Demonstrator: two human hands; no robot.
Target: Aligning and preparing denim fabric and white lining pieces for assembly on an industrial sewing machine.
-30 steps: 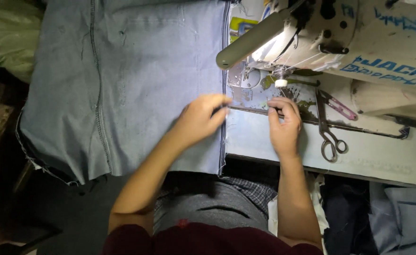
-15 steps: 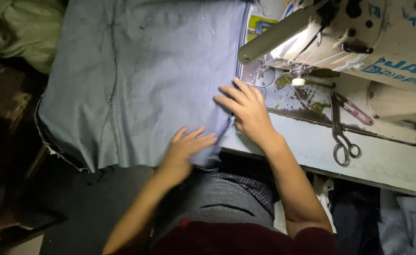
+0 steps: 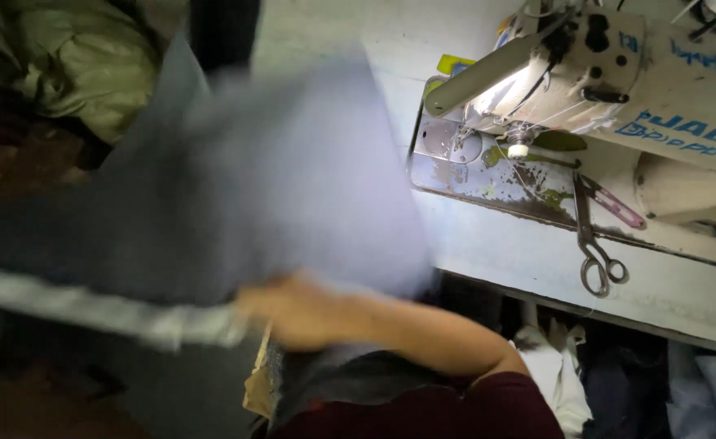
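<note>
Denim panel (image 3: 236, 187), blue-grey, fills the left half of the view, lifted off the table and smeared by motion blur. It hangs up and to the left of the one visible hand (image 3: 293, 313), w/ its long axis running roughly from lower left to upper right, towards the sewing machine (image 3: 610, 81). A pale strip along its lower edge, maybe a hem or the fabric's reverse side, slants across the lower left.

That hand is prob. the right one, judging by the forearm coming from the person's right side, but the blur makes this uncertain. It sits at the lower edge of the cloth, just below the middle of the panel; fingers look curled onto the fabric, though whether they're clamped on it can't be told from this frame. The left hand isn't visible, likely hidden behind the raised cloth.

Machine stands at the upper right on a pale table (image 3: 496, 252), its lamp lit over the needle area. Metal scissors (image 3: 594, 244) lie on the table below the machine arm, handles towards the person, well apart from hand and cloth. Next to them lies a small pink-handled tool (image 3: 614, 203). Crumpled pale-green fabric (image 3: 73, 57) sits at the upper left, behind the panel.
</note>
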